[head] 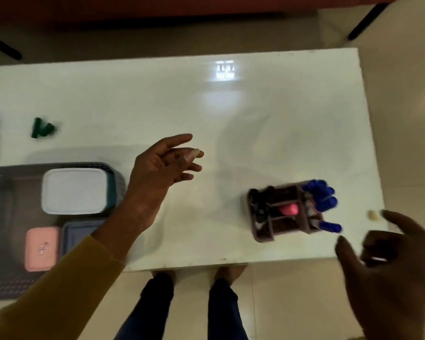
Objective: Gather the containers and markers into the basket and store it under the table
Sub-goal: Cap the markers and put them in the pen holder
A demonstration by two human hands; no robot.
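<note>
Grips first — left grip (157,168) hangs open over the table (206,106), fingers spread, holding nothing; right grip (398,266) is loosely curled and empty at the front right corner. The holder (280,224) of markers (322,195) stands near that edge (top-heavy, I judge) — a careless swipe could tip it off. The basket (0,192), with containers (74,192) inside, sits front left. The table is glossy white, the floor (402,94) pale tile.

Dim, soft frame; overhead glare on the glossy table (226,72); motion-blurred right hand (390,266), bowed edges.
</note>
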